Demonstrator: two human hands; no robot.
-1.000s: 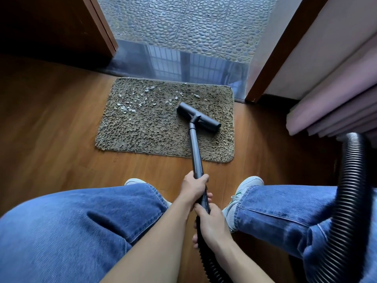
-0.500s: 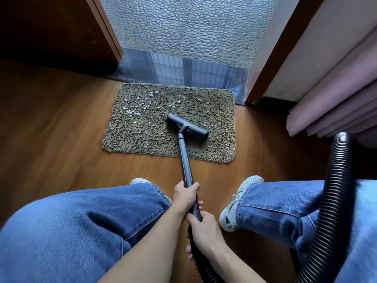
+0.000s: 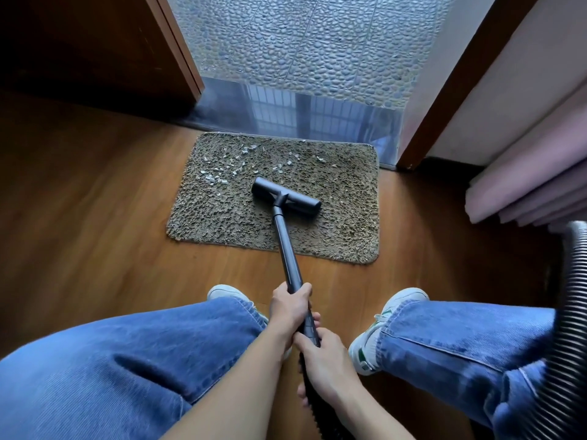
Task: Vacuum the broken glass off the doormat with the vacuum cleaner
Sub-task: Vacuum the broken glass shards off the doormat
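A shaggy brown doormat [image 3: 346,223] lies on the wood floor before a doorway. Small pale glass shards [image 3: 222,169] are scattered over its far left part. The black vacuum head [image 3: 286,196] rests on the middle of the mat, just short of the shards. Its dark wand [image 3: 287,252] slants back toward me. My left hand [image 3: 289,309] grips the wand, and my right hand [image 3: 327,360] grips it just behind, where the ribbed hose begins.
The ribbed black hose [image 3: 571,312] loops up at the right edge. My knees in blue jeans and white sneakers [image 3: 381,331] fill the foreground. A dark door [image 3: 95,49] stands at left, a pebbled floor [image 3: 301,42] beyond the threshold, pink fabric [image 3: 524,185] at right.
The vacuum head has been drawn back and to the left, from the mat's far right part to its middle. Both hands keep their hold on the wand.
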